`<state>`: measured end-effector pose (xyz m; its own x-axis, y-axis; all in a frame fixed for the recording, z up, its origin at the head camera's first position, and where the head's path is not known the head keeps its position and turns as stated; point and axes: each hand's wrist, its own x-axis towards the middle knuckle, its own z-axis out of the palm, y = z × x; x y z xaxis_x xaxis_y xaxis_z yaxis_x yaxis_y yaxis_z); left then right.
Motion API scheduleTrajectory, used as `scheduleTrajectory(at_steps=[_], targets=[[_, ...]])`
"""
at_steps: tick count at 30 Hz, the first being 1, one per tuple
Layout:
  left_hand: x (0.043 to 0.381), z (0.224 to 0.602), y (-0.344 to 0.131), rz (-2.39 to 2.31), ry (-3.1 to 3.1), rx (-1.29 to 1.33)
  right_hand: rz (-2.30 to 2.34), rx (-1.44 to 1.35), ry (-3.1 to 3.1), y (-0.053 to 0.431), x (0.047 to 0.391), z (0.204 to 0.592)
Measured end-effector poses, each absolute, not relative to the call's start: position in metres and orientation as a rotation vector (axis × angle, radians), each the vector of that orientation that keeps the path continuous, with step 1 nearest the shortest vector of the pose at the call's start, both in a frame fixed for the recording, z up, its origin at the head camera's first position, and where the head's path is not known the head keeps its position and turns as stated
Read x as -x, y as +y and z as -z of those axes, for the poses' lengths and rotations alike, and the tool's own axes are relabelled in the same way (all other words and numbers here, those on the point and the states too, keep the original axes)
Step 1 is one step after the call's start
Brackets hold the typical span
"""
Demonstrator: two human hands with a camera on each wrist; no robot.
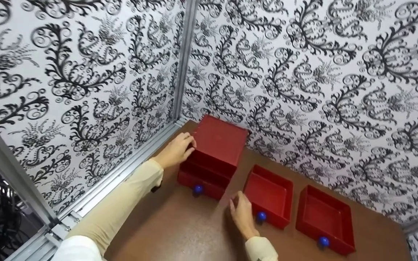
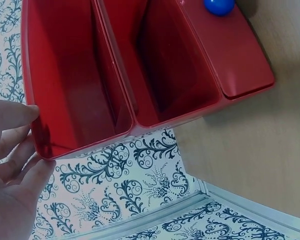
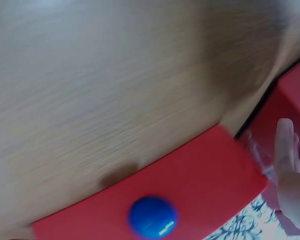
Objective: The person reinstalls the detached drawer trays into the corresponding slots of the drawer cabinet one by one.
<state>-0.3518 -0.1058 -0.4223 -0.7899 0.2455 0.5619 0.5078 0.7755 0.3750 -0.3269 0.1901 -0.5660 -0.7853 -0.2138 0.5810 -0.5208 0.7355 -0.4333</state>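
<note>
A red drawer cabinet point(image 1: 219, 138) stands at the back corner of the table, its upper compartments bare and a drawer point(image 1: 209, 187) with a blue knob in its lowest slot. My left hand point(image 1: 177, 149) grips the cabinet's upper left edge; in the left wrist view the thumb and fingers lie around the rim at its corner. Beside the cabinet sits a loose red drawer point(image 1: 267, 194) with a blue knob point(image 1: 261, 216). My right hand point(image 1: 242, 214) is just left of that drawer, fingers loosely extended and holding nothing. Whether it touches the drawer I cannot tell.
Another loose red drawer point(image 1: 327, 214) with a blue knob point(image 1: 323, 242) lies farther right on the brown wooden table point(image 1: 191, 232). Patterned walls rise behind and to the left. A metal frame rail point(image 1: 122, 170) runs along the table's left side.
</note>
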Motion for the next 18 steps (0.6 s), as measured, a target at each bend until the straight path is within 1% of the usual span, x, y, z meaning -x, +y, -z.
scheduleTrajectory(at_steps=[3, 7, 10, 15, 18], targets=[[0.351, 0.421, -0.105, 0.728, -2.503, 0.553, -0.748, -0.526, -2.422, 0.21, 0.321, 0.564], [0.359, 0.41, -0.107, 0.712, -2.488, 0.574, -0.744, -0.435, -2.39, 0.236, 0.322, 0.55], [0.36, 0.408, -0.11, 0.708, -2.455, 0.596, -0.754, -0.368, -2.378, 0.253, 0.319, 0.545], [0.355, 0.415, -0.113, 0.716, -2.437, 0.626, -0.733, -0.286, -2.369, 0.282, 0.307, 0.549], [0.352, 0.421, -0.112, 0.731, -2.473, 0.631, -0.699, -0.191, -2.407, 0.298, 0.296, 0.556]])
